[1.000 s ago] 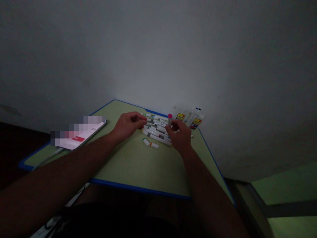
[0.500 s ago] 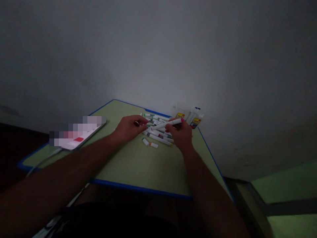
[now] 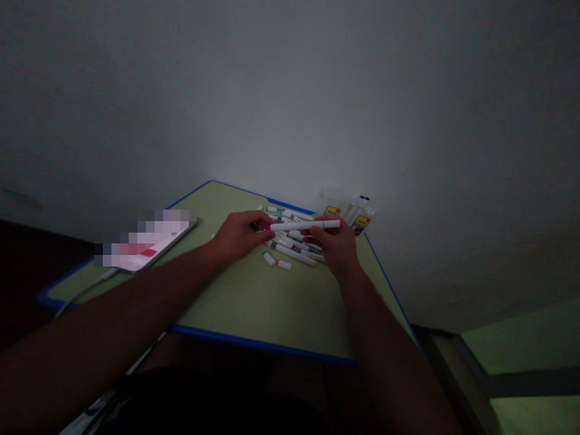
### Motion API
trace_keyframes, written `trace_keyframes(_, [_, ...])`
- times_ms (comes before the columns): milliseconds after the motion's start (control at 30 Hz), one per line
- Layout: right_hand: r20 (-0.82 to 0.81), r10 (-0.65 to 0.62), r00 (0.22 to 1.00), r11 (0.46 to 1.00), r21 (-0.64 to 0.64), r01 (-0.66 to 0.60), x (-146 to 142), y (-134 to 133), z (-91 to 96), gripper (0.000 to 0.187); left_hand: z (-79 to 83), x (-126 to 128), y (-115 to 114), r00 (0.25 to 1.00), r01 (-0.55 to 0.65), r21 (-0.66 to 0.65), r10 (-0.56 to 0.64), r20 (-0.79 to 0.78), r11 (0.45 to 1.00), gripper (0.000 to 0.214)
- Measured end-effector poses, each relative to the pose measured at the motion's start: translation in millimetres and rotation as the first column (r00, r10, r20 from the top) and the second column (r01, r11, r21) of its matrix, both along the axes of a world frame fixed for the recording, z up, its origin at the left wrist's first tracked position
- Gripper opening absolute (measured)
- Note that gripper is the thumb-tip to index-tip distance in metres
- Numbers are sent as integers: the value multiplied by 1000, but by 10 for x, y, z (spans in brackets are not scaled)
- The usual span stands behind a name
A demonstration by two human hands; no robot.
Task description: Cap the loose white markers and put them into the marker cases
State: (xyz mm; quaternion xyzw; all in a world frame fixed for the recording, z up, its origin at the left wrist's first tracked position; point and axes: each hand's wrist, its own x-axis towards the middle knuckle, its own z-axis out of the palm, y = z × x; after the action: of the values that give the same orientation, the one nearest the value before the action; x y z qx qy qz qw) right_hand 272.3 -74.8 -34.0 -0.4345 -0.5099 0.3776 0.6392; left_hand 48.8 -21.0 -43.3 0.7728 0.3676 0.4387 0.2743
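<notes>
A pale green, blue-edged table [image 3: 272, 308] bears a heap of slim white markers [image 3: 294, 254]. Above the heap, the left hand [image 3: 242, 234] pinches one end of a white, pink-ended cylindrical marker [image 3: 294, 226], the right hand [image 3: 335, 241] clamped around its other half. Two short white caps [image 3: 284, 265] lie nearer.

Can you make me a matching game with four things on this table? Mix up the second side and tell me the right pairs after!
Things:
1. Held marker
2. Phone
3. Two small loose caps
4. Clear packets

Clues:
A. White, lying on the near side of the marker pile
B. By the wall, with yellow on their labels
C. White with pink ends, in the right hand
D. On the left side of the table, with a cable attached

Right pairs: 1-C, 2-D, 3-A, 4-B
</notes>
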Motion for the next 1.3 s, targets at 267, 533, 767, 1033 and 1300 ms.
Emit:
trace_keyframes(267, [-120,-112,986,992,-73,104,79,45,31,37,-2,-7,8,996,-21,86,13,88,996,18])
trace_keyframes(533, [139,-138,981,913,-366,181,124,103,-25,18,35,5,-58,989,-27,270,-13,146,963,13])
trace_keyframes(767, [213,-125,969,916,-350,195,128,109,-51,22,58,8,-90,994,-23,315,-13,110,949,12])
trace_keyframes(1033, [-2,-150,989,989,0,150,128,69,-11,31,8,-18,21,992,-118,171,124,-29,978,17])
trace_keyframes(1300, [27,72,997,994,76,-74,26,-4,4,26,-69,-32,104,966,-146,42,152,-210,988,15])
